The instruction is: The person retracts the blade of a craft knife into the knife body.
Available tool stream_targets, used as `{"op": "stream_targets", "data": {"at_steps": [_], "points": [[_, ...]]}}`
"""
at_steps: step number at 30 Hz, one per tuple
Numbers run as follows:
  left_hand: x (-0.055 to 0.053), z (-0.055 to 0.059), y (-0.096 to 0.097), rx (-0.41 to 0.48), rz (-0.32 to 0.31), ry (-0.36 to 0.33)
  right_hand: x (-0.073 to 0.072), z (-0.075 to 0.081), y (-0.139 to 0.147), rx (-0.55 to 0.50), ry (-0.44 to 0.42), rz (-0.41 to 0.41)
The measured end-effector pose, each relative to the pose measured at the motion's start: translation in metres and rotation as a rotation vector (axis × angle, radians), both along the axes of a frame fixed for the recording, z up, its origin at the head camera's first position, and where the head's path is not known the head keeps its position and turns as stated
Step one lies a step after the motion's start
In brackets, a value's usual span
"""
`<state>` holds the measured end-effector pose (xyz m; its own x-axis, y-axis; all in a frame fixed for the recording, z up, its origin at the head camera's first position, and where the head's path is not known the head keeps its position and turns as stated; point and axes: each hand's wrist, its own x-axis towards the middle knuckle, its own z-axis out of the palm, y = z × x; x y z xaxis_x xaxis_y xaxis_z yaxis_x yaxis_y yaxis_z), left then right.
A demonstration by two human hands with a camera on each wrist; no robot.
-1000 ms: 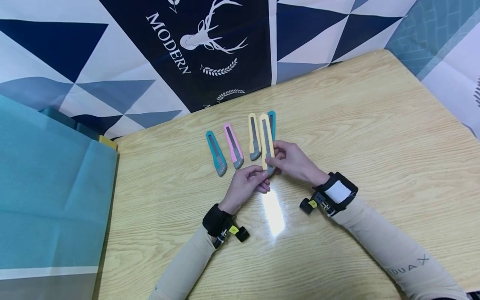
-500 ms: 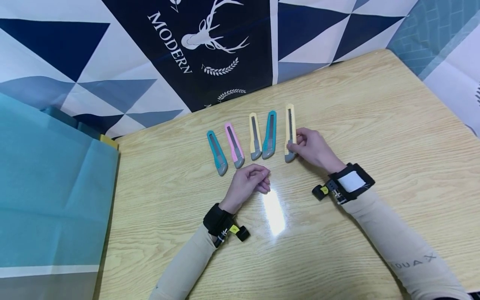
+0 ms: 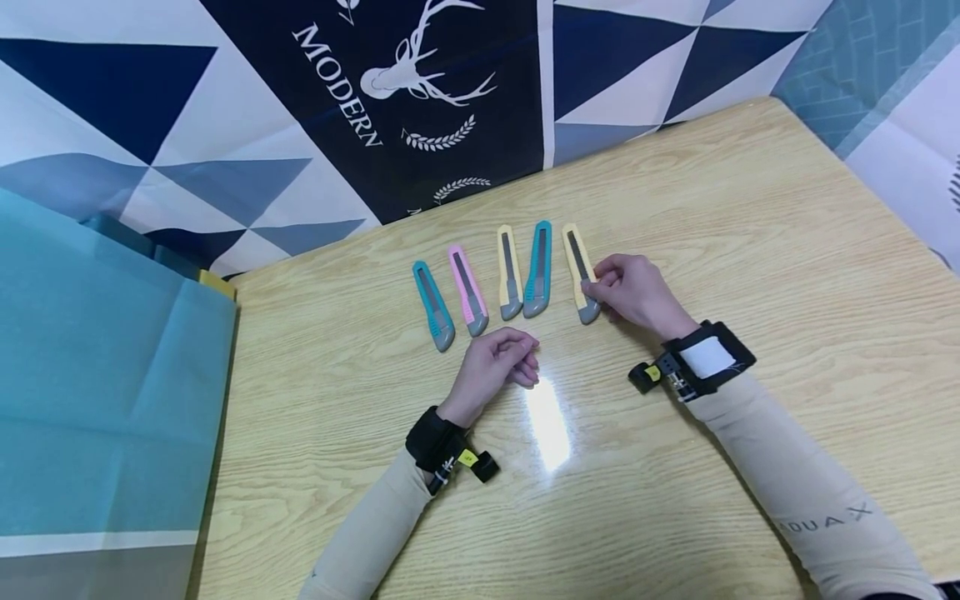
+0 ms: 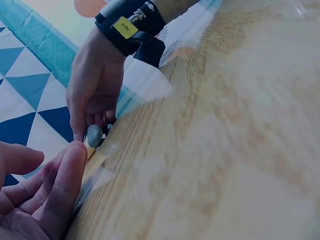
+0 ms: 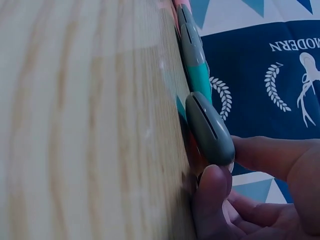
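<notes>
My right hand (image 3: pixel 637 292) pinches the rightmost yellow utility knife (image 3: pixel 576 254) between thumb and fingers, near its grey end. That grey end (image 5: pixel 207 125) shows large in the right wrist view, at the tabletop. Left of it lies a row: a teal utility knife (image 3: pixel 537 267), another yellow one (image 3: pixel 507 267), a pink utility knife (image 3: pixel 467 287) and a second teal knife (image 3: pixel 431 300). My left hand (image 3: pixel 487 367) rests on the table just in front of the row, fingers loosely curled with nothing in them.
The wooden table (image 3: pixel 750 233) runs back to a patterned cloth (image 3: pixel 465 50) with a deer head print. A blue-covered block (image 3: pixel 97 375) stands along the left edge. Bright glare (image 3: pixel 549 425) lies on the tabletop between my arms.
My right hand has carried the yellow utility knife from above the right teal knife to the right, then down onto the table, tilting it. The left hand has let go and stayed put.
</notes>
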<state>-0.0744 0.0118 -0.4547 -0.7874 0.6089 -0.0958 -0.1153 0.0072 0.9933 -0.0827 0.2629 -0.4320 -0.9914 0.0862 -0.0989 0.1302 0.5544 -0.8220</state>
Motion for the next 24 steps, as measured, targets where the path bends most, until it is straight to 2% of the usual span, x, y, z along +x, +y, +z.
{"op": "stream_targets", "data": {"at_steps": [14,24], "points": [[-0.0029,0.003,-0.0013,-0.026,-0.034,-0.022,-0.0011,-0.0011,0.0003,-0.123,-0.045,-0.042],[0.001,-0.0005,-0.0037,-0.014,0.01,-0.009,-0.003,-0.0034,-0.0018,-0.128,-0.038,-0.043]]}}
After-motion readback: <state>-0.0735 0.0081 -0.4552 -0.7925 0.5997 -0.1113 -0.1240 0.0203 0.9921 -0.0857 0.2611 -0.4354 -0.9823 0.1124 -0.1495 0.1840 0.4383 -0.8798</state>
